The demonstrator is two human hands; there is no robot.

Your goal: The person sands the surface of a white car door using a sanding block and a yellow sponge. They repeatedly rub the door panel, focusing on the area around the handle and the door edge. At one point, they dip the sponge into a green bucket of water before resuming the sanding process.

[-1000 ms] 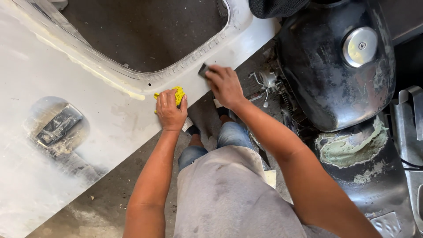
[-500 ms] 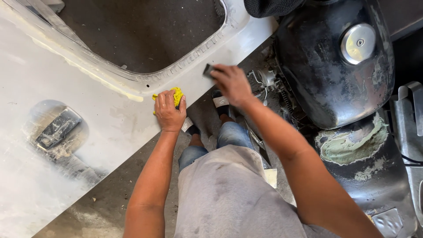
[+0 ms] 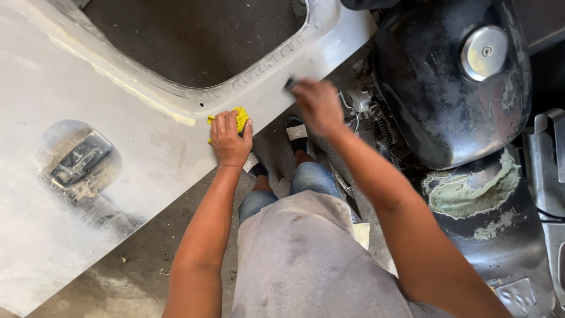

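A large white car door panel (image 3: 76,88) lies flat in front of me, with a window opening and a door handle recess (image 3: 79,159). My left hand (image 3: 229,138) presses a yellow cloth (image 3: 240,116) onto the panel's near edge. My right hand (image 3: 318,106) is blurred and holds a small dark sanding block (image 3: 291,83) against the panel's frame strip, to the right of the left hand.
A black motorcycle fuel tank (image 3: 447,88) with a silver cap (image 3: 484,52) stands at the right, with patches of filler (image 3: 471,188) on the bodywork below it. Concrete floor (image 3: 141,259) lies under the panel. My feet in sandals (image 3: 297,132) stand near the panel's edge.
My right hand has moved up and right along the panel frame with the sanding block. The left hand stays on the yellow cloth.
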